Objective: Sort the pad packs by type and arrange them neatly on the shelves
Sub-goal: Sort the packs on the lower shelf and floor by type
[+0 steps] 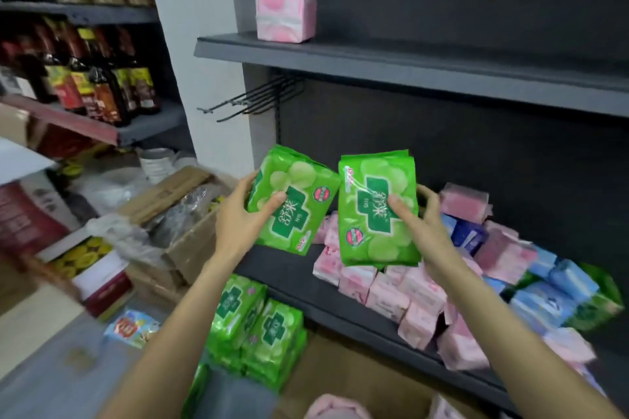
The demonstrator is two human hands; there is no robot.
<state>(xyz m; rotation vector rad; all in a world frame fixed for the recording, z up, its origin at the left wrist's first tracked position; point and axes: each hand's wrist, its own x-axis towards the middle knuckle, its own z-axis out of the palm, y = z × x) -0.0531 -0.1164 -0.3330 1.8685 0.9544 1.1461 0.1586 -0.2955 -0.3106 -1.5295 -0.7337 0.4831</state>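
Note:
My left hand grips a green pad pack, tilted, with the thumb on its front. My right hand holds a second green pad pack upside down, thumb across its label. Both packs hover over the left end of the middle shelf. On that shelf lies a jumbled heap of pink packs, blue packs and a green one at the far right. One pink pack stands alone on the upper shelf. Several green packs stand in a row on the bottom level.
Open cardboard boxes with bagged goods crowd the floor to the left. Sauce bottles fill the neighbouring shelves at far left. Black wire hooks jut out under the upper shelf. A small colourful box lies on the floor.

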